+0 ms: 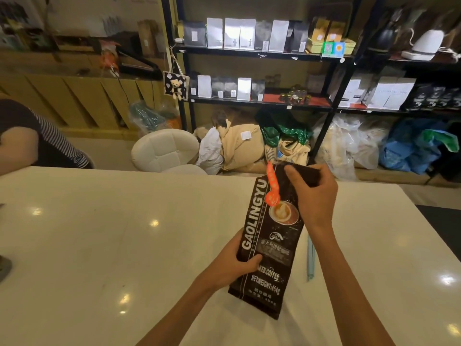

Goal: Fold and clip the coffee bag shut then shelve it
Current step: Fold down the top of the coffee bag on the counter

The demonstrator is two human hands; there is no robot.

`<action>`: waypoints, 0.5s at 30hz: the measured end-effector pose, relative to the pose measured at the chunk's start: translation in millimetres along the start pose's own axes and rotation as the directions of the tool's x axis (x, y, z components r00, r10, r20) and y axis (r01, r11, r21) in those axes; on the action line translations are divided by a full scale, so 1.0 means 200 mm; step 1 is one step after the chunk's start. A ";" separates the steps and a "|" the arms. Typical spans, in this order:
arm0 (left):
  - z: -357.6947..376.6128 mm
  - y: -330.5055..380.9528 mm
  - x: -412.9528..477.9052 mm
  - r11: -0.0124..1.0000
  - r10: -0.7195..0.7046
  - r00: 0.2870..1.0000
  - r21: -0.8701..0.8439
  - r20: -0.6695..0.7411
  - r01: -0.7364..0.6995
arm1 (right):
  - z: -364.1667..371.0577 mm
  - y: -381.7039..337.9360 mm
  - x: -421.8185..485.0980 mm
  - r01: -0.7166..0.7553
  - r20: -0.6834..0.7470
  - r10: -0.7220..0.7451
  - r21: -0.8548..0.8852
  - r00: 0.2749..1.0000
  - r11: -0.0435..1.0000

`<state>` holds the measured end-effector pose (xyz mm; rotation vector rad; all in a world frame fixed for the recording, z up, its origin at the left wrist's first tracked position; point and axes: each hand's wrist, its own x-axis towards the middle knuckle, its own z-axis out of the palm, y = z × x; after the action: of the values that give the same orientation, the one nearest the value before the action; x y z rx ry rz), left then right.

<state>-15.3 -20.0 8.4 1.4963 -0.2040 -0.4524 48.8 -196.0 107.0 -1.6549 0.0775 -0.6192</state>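
A tall black coffee bag [268, 243] with white lettering stands tilted above the white table [112, 233]. My left hand [234, 262] grips its lower left side. My right hand [313, 196] pinches the bag's folded top edge. An orange clip [272, 189] hangs down the front of the bag just left of my right thumb. The black shelf unit [259, 54] with rows of coffee bags stands behind the table.
A thin light-blue stick [311, 260] lies on the table to the right of the bag. A white stool [166, 149] and stuffed sacks [239, 146] sit on the floor below the shelves. A person's arm in a striped sleeve [37, 143] leans at the table's left.
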 end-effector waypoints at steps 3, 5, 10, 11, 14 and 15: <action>0.00 0.05 0.00 0.994 -0.050 0.998 -0.099 -0.032 0.046 | 0.01 0.01 0.03 -0.073 0.039 0.069 0.109 0.997 0.991; 0.00 0.09 0.03 0.992 -0.039 0.990 -0.123 -0.134 0.023 | 0.02 0.04 0.03 -0.194 0.215 0.157 0.164 0.964 0.967; -0.03 0.10 0.10 0.994 0.039 0.910 -0.076 -0.413 -0.077 | 0.09 0.19 -0.15 -0.299 0.396 0.235 0.108 0.888 0.948; -0.03 0.10 0.10 0.995 0.051 0.904 -0.051 -0.424 -0.081 | 0.12 0.20 -0.18 -0.280 0.308 0.239 0.095 0.921 0.955; 0.01 0.10 0.10 0.995 0.071 0.931 -0.037 -0.359 -0.090 | 0.16 0.22 -0.21 -0.148 0.082 0.149 -0.016 0.986 0.989; 0.02 0.11 0.09 0.993 0.071 0.927 -0.065 -0.369 -0.102 | 0.17 0.22 -0.21 -0.119 0.074 0.122 -0.044 0.990 0.992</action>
<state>3.5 -31.5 27.1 1.4551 0.0442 -0.1022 41.1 -157.9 50.6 -1.6969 0.1333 -0.4647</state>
